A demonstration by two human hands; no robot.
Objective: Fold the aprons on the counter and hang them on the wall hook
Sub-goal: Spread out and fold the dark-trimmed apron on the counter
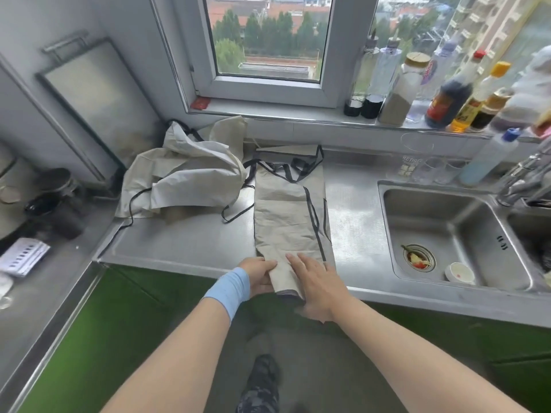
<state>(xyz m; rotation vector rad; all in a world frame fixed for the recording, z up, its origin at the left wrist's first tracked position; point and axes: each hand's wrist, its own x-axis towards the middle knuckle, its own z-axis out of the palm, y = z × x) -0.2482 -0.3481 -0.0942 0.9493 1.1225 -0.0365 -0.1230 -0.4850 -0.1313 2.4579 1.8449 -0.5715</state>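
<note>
From my feed I see a beige apron with dark trim, folded lengthwise into a long narrow strip on the steel table. It runs from the near edge back to the wall under the window, with its black straps looped over the far end. The near end overhangs the table's front edge a little.

My left hand pinches the strip's near left edge, thumb on top of the cloth and fingers tucked beneath it. A light blue wristband sits just behind that hand. My right hand lies flat on the near end, fingers straight and slightly spread, pressing the fabric down.

A second apron lies crumpled in a heap at the back left of the table, just beside the folded one, its black ties trailing across the steel.

To the right is a sink, with food scraps in the drain and a small white cup near them. Sauce bottles crowd the sill above it.
</note>
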